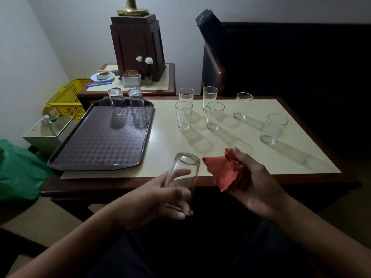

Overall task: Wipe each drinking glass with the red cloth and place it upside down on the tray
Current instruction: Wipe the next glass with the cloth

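My left hand (160, 199) grips a clear drinking glass (183, 173) by its lower part, holding it above the table's near edge and tilted away from me. My right hand (255, 183) holds the bunched red cloth (224, 171) just right of the glass, apart from it. A dark patterned tray (100, 145) lies on the left of the table, with two glasses upside down at its far end (116, 99) (136, 100). Several upright glasses (214, 115) stand on the cream table top to the right, one of them (273, 128) apart at the far right.
A side table behind holds a wooden lamp base (138, 45), a saucer (102, 77) and a small holder (131, 79). A yellow basket (68, 99), a white bin (48, 131) and a green bag (18, 171) sit at the left. A dark chair (281, 59) stands behind the table.
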A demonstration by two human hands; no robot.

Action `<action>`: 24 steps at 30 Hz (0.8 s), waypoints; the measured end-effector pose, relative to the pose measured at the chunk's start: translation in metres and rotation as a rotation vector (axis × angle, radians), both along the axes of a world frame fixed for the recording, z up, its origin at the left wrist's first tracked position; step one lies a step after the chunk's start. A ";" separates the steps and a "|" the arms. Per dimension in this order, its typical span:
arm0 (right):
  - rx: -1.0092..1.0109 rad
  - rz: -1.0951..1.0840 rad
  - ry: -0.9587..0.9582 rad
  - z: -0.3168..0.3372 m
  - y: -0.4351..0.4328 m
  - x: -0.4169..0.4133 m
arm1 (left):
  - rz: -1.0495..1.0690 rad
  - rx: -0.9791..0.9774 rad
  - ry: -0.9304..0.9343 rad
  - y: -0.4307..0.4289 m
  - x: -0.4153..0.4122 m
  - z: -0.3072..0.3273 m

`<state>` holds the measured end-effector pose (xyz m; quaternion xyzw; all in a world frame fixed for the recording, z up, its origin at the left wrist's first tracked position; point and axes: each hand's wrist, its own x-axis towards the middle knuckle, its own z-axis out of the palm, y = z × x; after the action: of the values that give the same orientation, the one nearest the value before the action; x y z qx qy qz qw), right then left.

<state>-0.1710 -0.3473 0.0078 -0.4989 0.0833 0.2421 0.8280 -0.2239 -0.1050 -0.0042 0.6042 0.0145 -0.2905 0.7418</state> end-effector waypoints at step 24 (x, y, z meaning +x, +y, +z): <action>-0.104 0.527 -0.097 -0.004 -0.003 -0.016 | 0.126 0.502 -0.854 -0.014 -0.016 0.004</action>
<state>-0.1874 -0.3498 0.0043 -0.5560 -0.0769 0.4204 0.7128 -0.2399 -0.1191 -0.0005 0.8272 -0.1845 0.0405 0.5293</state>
